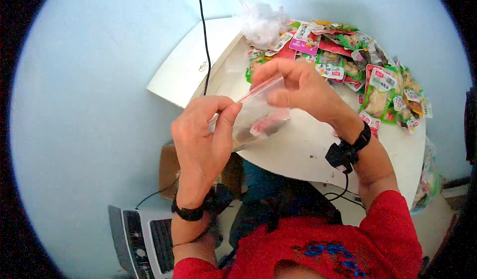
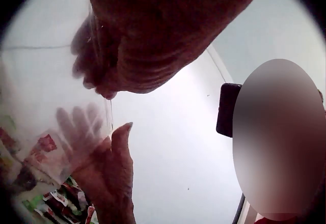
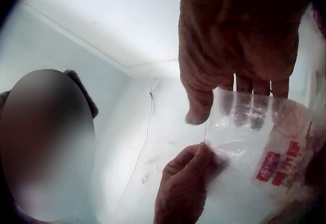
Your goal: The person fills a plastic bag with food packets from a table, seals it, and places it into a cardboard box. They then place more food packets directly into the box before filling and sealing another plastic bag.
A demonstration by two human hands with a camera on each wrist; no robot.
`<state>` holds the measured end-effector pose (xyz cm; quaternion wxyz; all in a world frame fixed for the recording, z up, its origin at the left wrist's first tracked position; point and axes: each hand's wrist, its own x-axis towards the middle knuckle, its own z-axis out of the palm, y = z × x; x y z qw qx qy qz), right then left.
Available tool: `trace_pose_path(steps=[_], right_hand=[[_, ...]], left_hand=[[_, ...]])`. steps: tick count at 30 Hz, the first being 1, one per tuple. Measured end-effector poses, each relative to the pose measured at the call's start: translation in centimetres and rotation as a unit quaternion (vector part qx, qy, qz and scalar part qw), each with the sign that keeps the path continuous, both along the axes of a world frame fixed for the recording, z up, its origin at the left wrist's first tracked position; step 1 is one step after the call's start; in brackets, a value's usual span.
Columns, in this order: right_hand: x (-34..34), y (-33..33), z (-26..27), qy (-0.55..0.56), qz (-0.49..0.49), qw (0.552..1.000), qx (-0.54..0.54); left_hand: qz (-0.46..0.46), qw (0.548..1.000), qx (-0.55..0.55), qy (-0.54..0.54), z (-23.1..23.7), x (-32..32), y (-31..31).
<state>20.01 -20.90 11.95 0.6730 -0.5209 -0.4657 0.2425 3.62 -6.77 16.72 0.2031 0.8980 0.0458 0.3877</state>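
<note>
Above the near part of the white table (image 1: 298, 147), as seen from the head, a clear bag (image 1: 256, 110) is positioned between a person's two hands. A red strip (image 1: 260, 88) runs along its upper edge. Left hand (image 1: 202, 130): thumb and bent forefinger clamped on the bag at the left end of the strip. Right hand (image 1: 304, 88): thumb and fingers apart, located at the right end of the bag. A dark band (image 1: 365, 136) encircles the right wrist. Far right on the table: a heap of printed packets (image 1: 330, 70), with a clump of clear plastic film (image 1: 263, 27) at its left. Near left, beneath table level: a cardboard carton (image 1: 168, 166).

From the left wrist, the left hand is located above, in shadow, with the edge of the film at its fingertips. The right hand's fingers appear spread through the film; the thumb stands clear.

From the right wrist, the right hand's fingers extend straight and show through the film, thumb to the left. Contact with the film cannot be confirmed. Left hand: pinching the bag's left edge. Red markings (image 3: 277, 168) show at the lower right of the bag.
</note>
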Motion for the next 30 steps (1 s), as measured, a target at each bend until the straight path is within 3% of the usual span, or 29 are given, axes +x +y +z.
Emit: trace_pose_path(steps=[3, 7, 12, 15, 18, 21, 24, 27, 30], right_hand=[[-0.7, 0.2, -0.4, -0.163, 0.000, 0.986, -0.028], [0.0, 0.4, -3.1, -0.135, 0.112, 0.974, -0.144], [-0.7, -1.0, -3.0, -0.124, 0.111, 0.966, -0.197], [-1.5, -1.8, -3.5, -0.090, 0.111, 0.968, -0.205], [-2.3, -2.4, -3.4, -0.029, 0.102, 0.965, -0.238], [-2.9, -3.0, -2.7, -0.073, 0.082, 0.964, -0.243], [-2.3, -3.4, -5.0, -0.189, 0.035, 0.963, -0.187], [-3.0, -3.8, -5.2, -0.203, -0.079, 0.965, -0.147], [-3.3, -3.5, -3.9, -0.306, -0.145, 0.931, -0.134]], left_hand=[[-0.018, 1.000, -0.016, -0.011, -0.4, -0.3, 0.5], [-0.035, 0.999, -0.033, 0.012, -0.2, -0.6, 0.9], [-0.089, 0.989, -0.102, 0.066, -0.6, 0.5, 2.3], [-0.116, 0.963, -0.184, 0.158, -1.4, 1.7, 4.0], [-0.136, 0.910, -0.302, 0.248, -3.1, 2.8, 5.0], [-0.181, 0.855, -0.366, 0.320, -6.4, 3.4, 6.3], [-0.201, 0.813, -0.433, 0.333, -9.5, 3.5, 6.6], [-0.213, 0.797, -0.485, 0.291, -11.1, 3.4, 6.3], [-0.215, 0.790, -0.482, 0.312, -10.3, 3.0, 6.1]])
